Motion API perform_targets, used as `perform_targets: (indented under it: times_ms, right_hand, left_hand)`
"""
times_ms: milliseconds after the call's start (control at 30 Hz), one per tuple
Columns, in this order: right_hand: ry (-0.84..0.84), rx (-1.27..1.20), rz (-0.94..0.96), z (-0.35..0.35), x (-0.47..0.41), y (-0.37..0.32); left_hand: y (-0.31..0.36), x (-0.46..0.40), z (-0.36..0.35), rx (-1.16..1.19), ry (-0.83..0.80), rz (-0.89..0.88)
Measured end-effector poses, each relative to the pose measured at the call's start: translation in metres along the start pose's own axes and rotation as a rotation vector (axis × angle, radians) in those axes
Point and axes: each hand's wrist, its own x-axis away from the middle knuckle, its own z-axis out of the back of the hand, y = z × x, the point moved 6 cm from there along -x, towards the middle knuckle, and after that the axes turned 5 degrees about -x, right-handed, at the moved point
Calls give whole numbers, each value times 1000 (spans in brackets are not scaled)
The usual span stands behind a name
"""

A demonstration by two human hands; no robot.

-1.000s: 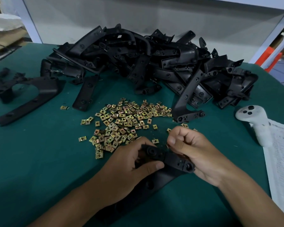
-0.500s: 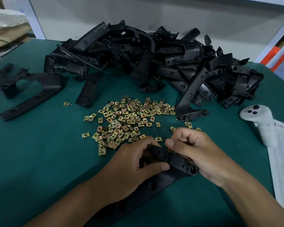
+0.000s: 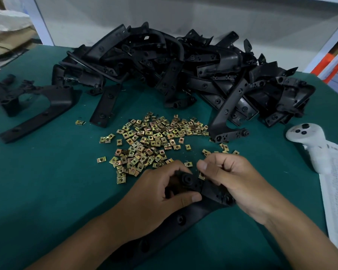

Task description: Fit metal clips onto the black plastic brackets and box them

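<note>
Since the earlier frame a brass clip [image 3: 201, 175] has come into view at the right hand's [image 3: 232, 181] fingertips, against the bracket [image 3: 209, 193] at 6 o'clock on the green table [image 3: 47, 182]. The left hand [image 3: 160, 197] grips the bracket's end, fingers curled around it; the right hand's curled fingers pinch the clip. The loose clips [image 3: 150, 141] lie toward 12 o'clock.

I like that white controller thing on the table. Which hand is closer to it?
Right. The right hand works at the bracket, with bare green cloth between it and the white controller. The left hand grips the bracket farther away, on the other side.
</note>
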Motion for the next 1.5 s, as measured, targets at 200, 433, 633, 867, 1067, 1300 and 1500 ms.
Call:
perform_targets:
  times_ms: [200, 433, 633, 867, 1067, 1300, 1500]
  right_hand:
    - [17, -28, 6, -2, 0, 1]
    - [16, -1, 14, 0, -1, 4]
    - [11, -170, 47, 12, -5, 2]
    - [6, -606, -29, 23, -17, 11]
    - [-15, -670, -70, 23, -18, 12]
    - [173, -563, -78, 31, -18, 15]
    - [143, -554, -80, 32, -18, 15]
  left_hand:
    - [1, -1, 0, -15, 4, -14]
    - [-5, -1, 5, 52, 85, 31]
    - [-11, -2, 12, 173, 156, 65]
    - [-11, -2, 15, 238, 202, 92]
    - [-11, -2, 17, 288, 210, 99]
    - [-12, -2, 16, 281, 225, 94]
    - [-11, -2, 16, 265, 225, 93]
